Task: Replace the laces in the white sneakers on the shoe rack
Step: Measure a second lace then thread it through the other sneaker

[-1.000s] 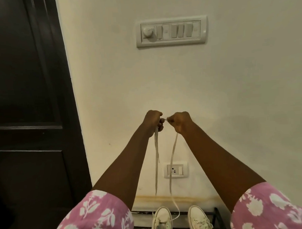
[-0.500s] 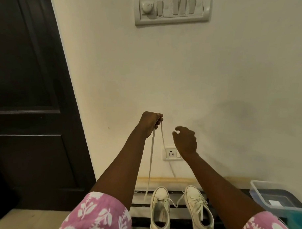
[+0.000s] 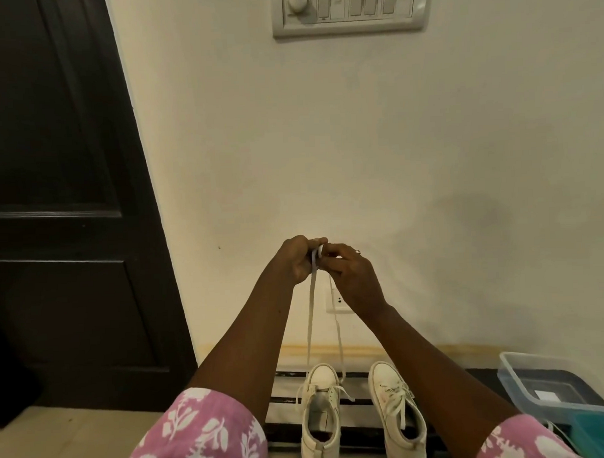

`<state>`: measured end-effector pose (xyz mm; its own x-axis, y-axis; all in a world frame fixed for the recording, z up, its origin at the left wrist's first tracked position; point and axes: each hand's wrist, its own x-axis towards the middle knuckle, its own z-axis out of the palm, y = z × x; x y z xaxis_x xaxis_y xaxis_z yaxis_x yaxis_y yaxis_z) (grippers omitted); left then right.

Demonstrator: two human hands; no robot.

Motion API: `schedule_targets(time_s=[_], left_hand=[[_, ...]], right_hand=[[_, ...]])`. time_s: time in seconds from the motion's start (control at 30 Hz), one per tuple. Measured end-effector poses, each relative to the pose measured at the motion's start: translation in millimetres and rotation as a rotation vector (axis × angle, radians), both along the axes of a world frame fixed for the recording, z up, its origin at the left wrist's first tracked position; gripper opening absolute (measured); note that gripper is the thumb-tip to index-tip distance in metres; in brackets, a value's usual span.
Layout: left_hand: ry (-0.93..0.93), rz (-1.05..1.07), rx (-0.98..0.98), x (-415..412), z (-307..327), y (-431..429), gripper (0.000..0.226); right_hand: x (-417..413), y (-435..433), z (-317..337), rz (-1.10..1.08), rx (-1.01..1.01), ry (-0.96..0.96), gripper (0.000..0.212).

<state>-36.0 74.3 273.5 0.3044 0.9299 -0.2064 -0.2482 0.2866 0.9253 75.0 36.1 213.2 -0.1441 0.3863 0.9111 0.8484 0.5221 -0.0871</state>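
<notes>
Two white sneakers stand side by side on the dark slatted shoe rack point(image 3: 283, 406) against the wall. The left sneaker point(image 3: 319, 416) is mostly unlaced; the right sneaker point(image 3: 397, 410) is fully laced. A white lace point(image 3: 310, 314) rises in two strands from the left sneaker up to my hands. My left hand point(image 3: 296, 260) grips the top of the lace in a fist. My right hand point(image 3: 350, 275) meets it from the right, fingertips pinching the lace at the same spot. Both hands are held high above the shoes, in front of the wall.
A dark door point(image 3: 60, 203) fills the left. A switch panel point(image 3: 351, 9) is high on the wall and a socket point(image 3: 335, 301) sits behind my right wrist. A clear plastic box point(image 3: 552, 388) and a teal container point(image 3: 598, 434) are at the lower right.
My right hand, which had let go and hung open below, has come back up to the lace at my left hand. The view has tilted down, showing more of the shoes and rack.
</notes>
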Motion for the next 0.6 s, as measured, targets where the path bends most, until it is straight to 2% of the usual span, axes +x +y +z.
schedule_targets(time_s=[0.07,0.17,0.2,0.27,0.37,0.47,0.6], left_hand=[[0.118,0.021,0.063,-2,-3,-2,0.026],[0.373,0.048,0.255,-4,-13,-1,0.019],[0.403,0.046,0.319,-4,-18,0,0.020],[0.345,0.021,0.360,-3,-24,1,0.021],[0.231,-0.013,0.318,0,-30,-1,0.020],[0.168,-0.004,0.289,2,-37,0,0.018],[0.133,-0.001,0.207,-2,-45,4,0.009]], right_hand=[[-1,-2,3,0.032,-0.069,0.228,0.013],[1,-4,11,0.062,-0.303,0.702,0.014],[1,-4,13,0.089,-0.392,0.844,0.014],[2,-2,16,0.132,-0.513,1.041,0.017],[2,0,13,0.144,-0.592,1.171,0.019],[0,1,9,0.175,-0.591,1.220,0.010],[-1,5,1,0.232,-0.630,1.274,0.011]])
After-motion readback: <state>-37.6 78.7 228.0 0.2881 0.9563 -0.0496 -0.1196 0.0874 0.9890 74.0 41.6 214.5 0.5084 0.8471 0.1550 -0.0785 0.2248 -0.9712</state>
